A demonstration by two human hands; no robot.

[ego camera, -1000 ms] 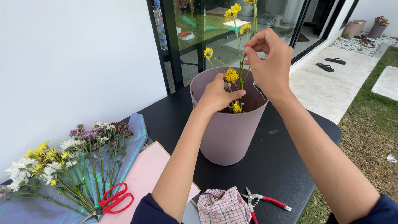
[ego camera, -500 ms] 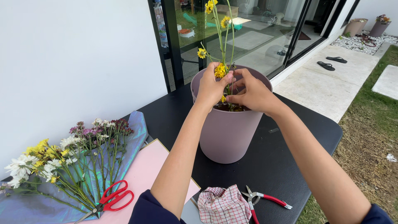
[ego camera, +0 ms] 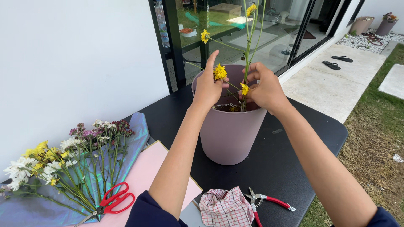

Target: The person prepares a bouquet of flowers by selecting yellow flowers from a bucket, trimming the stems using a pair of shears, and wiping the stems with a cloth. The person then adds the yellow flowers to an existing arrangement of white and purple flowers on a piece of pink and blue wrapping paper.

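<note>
Both hands sank lower, pinching flower stem (ego camera: 247, 63).

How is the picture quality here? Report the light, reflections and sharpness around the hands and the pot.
Head view: even, soft daylight with only faint shadows; the left hand, right hand and mauve pot are sharp. The glass door behind carries reflections that muddle the flower stems against it. Straight edges bow slightly toward the frame borders.
</note>
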